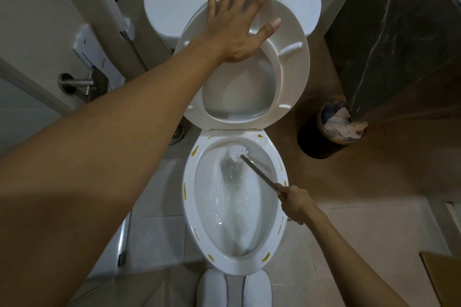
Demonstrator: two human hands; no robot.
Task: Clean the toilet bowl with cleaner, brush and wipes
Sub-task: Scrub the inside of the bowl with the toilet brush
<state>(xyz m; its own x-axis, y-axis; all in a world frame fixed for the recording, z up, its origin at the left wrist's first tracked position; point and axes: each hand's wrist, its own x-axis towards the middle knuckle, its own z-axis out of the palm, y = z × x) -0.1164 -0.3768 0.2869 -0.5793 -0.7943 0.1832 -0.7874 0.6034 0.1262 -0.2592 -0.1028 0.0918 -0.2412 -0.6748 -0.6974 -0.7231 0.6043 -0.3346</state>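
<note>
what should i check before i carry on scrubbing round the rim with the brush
1. Seat up and clear of the bowl: ok, the left hand lies flat on it with straight fingers.
2. Grip on the brush: ok, the right hand is curled round the handle.
3. Brush head inside the bowl: ok, at the back, under the rim.
4. Rim clean: not ok, yellow-orange marks dot it all round.
5. Water in the bowl: ok, it is rippling at the bottom.
6. Cleaner and wipes within reach: cannot tell, neither is in view.
</note>
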